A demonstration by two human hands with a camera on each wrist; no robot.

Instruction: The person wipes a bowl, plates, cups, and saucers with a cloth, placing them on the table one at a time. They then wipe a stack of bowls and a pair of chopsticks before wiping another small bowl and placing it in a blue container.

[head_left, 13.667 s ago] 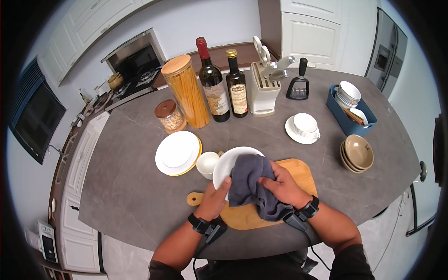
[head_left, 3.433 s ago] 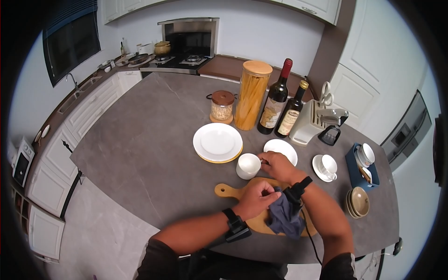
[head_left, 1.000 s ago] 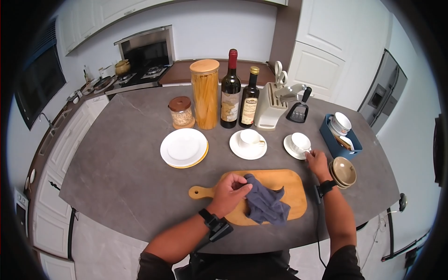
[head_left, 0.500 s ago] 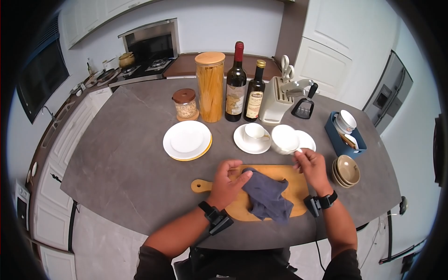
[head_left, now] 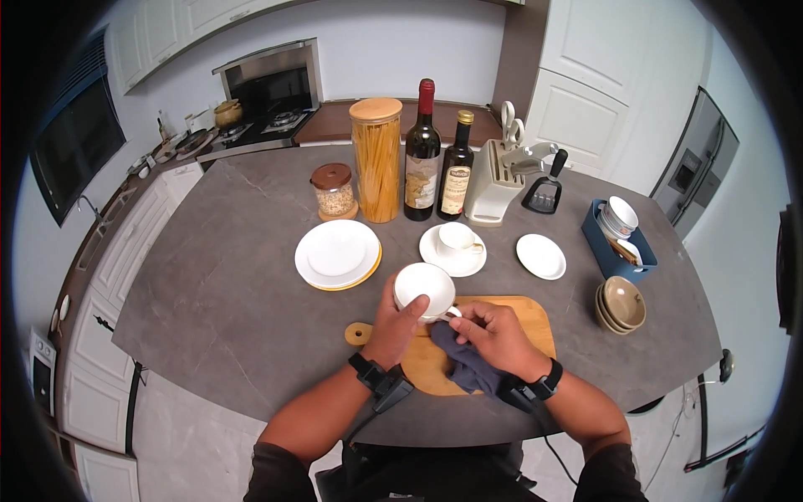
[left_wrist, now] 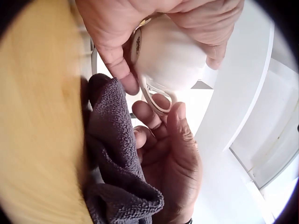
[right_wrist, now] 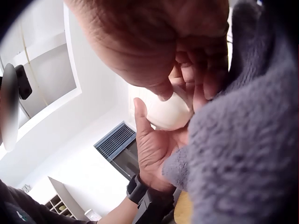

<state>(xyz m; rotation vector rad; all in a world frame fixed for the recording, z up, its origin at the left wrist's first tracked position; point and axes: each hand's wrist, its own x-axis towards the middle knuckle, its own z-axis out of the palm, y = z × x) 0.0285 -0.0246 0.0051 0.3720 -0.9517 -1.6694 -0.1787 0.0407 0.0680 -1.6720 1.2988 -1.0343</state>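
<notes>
Both hands hold a white teacup [head_left: 425, 289] above the chopping board. My left hand [head_left: 391, 333] grips its bowl from the left, thumb near the rim. From the right, my right hand [head_left: 502, 339] pinches the looped handle, which the left wrist view shows between thumb and fingers. A dark grey cloth [head_left: 468, 368] lies crumpled on the wooden chopping board [head_left: 535, 322], just under the right hand and partly hidden by it. Farther right, a white saucer [head_left: 542, 257] sits bare. Behind the held cup, a second teacup [head_left: 456, 238] stands on its own saucer [head_left: 433, 258].
Stacked plates [head_left: 338, 253] lie at left. A lidded jar [head_left: 334, 192], a pasta canister [head_left: 377, 159], two bottles [head_left: 422, 159], a knife block [head_left: 495, 184] and a black-handled utensil [head_left: 545, 188] line the back. At right are a blue basket [head_left: 617, 255] and brown bowls [head_left: 623, 303].
The right hand has lifted the teacup by its handle off the right saucer and brought it left and nearer. The left hand, free half a second ago, now grips the cup.
</notes>
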